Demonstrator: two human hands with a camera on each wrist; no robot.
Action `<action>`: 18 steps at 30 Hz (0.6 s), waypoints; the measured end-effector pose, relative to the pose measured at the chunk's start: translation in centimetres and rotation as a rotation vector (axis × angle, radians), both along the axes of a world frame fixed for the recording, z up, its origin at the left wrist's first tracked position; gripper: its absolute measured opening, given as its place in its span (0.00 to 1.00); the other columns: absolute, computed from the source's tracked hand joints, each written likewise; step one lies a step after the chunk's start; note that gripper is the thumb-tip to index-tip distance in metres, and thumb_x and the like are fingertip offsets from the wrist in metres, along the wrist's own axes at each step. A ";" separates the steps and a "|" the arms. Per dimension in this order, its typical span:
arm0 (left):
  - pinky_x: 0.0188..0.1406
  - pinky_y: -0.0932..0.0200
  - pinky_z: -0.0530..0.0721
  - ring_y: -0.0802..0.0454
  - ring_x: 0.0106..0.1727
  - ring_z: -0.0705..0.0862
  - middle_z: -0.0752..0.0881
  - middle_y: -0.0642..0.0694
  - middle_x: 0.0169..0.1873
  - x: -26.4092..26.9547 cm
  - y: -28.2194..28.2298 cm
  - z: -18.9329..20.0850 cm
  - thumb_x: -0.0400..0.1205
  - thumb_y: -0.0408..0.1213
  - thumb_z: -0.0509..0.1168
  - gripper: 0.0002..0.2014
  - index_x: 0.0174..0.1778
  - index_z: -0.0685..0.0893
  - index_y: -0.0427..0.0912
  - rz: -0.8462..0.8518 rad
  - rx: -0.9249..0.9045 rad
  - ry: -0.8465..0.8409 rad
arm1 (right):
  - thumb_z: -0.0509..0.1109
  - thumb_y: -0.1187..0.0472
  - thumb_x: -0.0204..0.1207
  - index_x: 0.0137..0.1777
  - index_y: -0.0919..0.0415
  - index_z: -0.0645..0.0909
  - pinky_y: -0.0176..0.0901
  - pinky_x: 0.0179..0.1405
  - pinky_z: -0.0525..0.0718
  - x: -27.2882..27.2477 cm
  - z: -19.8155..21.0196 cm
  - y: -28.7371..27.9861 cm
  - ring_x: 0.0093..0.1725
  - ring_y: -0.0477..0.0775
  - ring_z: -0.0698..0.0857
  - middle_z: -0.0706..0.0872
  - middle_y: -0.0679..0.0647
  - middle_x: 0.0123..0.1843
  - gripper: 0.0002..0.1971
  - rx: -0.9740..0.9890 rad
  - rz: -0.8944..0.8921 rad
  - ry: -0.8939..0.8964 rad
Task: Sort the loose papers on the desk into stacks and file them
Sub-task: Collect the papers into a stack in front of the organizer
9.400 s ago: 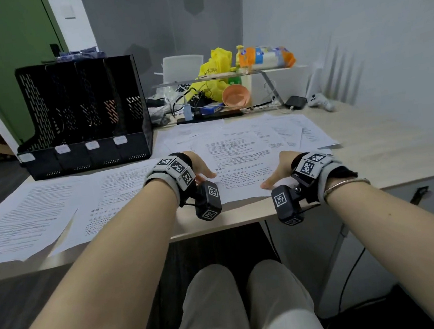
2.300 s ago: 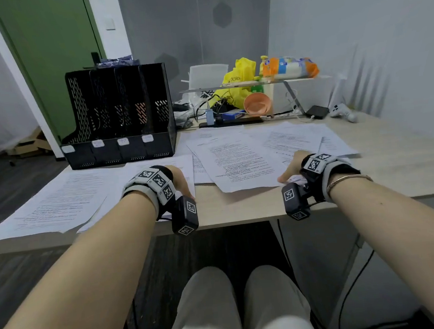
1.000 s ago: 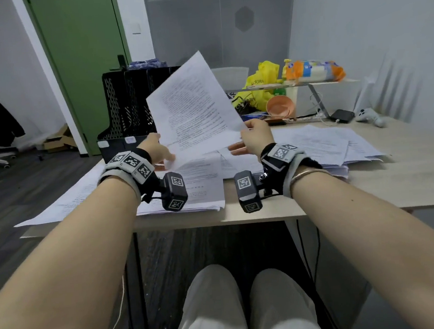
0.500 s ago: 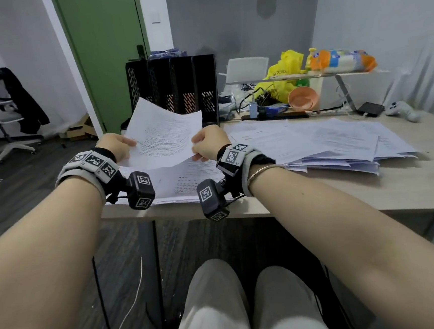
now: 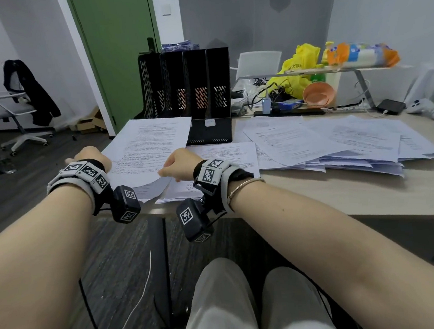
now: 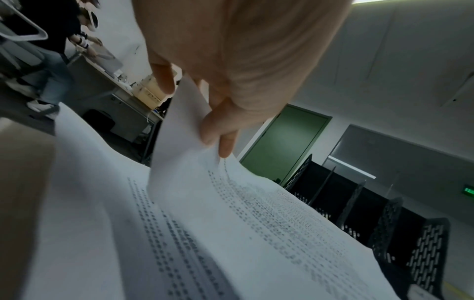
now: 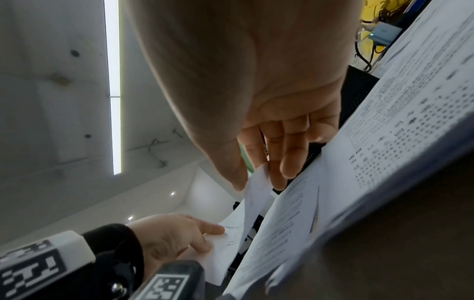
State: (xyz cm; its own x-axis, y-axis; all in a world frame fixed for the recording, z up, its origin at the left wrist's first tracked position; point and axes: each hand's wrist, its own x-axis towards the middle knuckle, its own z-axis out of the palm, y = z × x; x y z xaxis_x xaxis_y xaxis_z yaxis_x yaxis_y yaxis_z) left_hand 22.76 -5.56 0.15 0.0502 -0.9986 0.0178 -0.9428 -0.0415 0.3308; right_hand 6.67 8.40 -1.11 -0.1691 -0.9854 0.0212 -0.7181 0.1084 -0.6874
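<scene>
Both grips clamped on one printed sheet [image 5: 151,149], left of centre.
Left hand [image 5: 89,159] and right hand [image 5: 177,163] pinch its edges above papers [image 5: 225,155] on the desk [image 5: 344,192].

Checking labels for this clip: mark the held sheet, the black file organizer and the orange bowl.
held sheet [image 5: 154,146], head view, printed middle.
black file organizer [image 5: 215,70], head view, right side wall.
orange bowl [image 5: 318,95], head view, inner wall.

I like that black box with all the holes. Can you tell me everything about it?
The black file rack stands upright at the back of the desk, in front of a green door. It looks like hard plastic. Thin walls split it into several tall slots, and the sides have rows of slanted holes. Small white labels sit on its low front lip. The slots look empty. The held sheet hides its lower left corner.
</scene>
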 end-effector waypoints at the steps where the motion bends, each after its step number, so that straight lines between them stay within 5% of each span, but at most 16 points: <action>1: 0.68 0.44 0.70 0.32 0.69 0.72 0.81 0.30 0.58 0.2 0.0 -0.1 0.81 0.37 0.63 0.10 0.47 0.81 0.31 0.004 0.018 -0.037 | 0.68 0.58 0.77 0.60 0.79 0.80 0.43 0.38 0.74 0.3 -0.2 -0.2 0.39 0.62 0.81 0.87 0.72 0.56 0.21 0.015 0.013 0.005; 6: 0.53 0.49 0.77 0.35 0.51 0.81 0.83 0.31 0.41 0.5 -0.2 -0.3 0.81 0.32 0.62 0.12 0.38 0.80 0.25 -0.043 0.140 -0.132 | 0.69 0.57 0.76 0.58 0.80 0.81 0.41 0.37 0.69 0.9 -1.1 -0.6 0.37 0.54 0.74 0.82 0.69 0.38 0.22 0.096 0.024 0.031; 8: 0.59 0.48 0.78 0.35 0.58 0.81 0.83 0.29 0.51 0.7 -0.2 -0.3 0.82 0.33 0.60 0.12 0.43 0.81 0.25 -0.042 0.171 -0.164 | 0.70 0.57 0.76 0.52 0.80 0.83 0.41 0.36 0.69 1.1 -1.3 -0.7 0.36 0.54 0.73 0.76 0.60 0.36 0.21 0.124 0.036 0.043; 12: 0.58 0.50 0.78 0.36 0.61 0.81 0.81 0.29 0.58 1.0 0.3 -0.7 0.83 0.32 0.60 0.14 0.57 0.82 0.25 -0.088 0.190 -0.220 | 0.70 0.56 0.76 0.30 0.62 0.73 0.41 0.36 0.70 1.1 -1.8 -1.0 0.33 0.53 0.73 0.75 0.56 0.33 0.16 0.144 0.042 0.071; 18: 0.64 0.49 0.75 0.39 0.67 0.78 0.80 0.32 0.66 0.0 2.7 1.0 0.80 0.32 0.68 0.21 0.67 0.76 0.25 -0.080 0.257 -0.194 | 0.69 0.51 0.77 0.39 0.67 0.79 0.41 0.34 0.71 1.4 -2.0 -0.7 0.38 0.54 0.77 0.78 0.56 0.34 0.17 0.163 0.085 0.120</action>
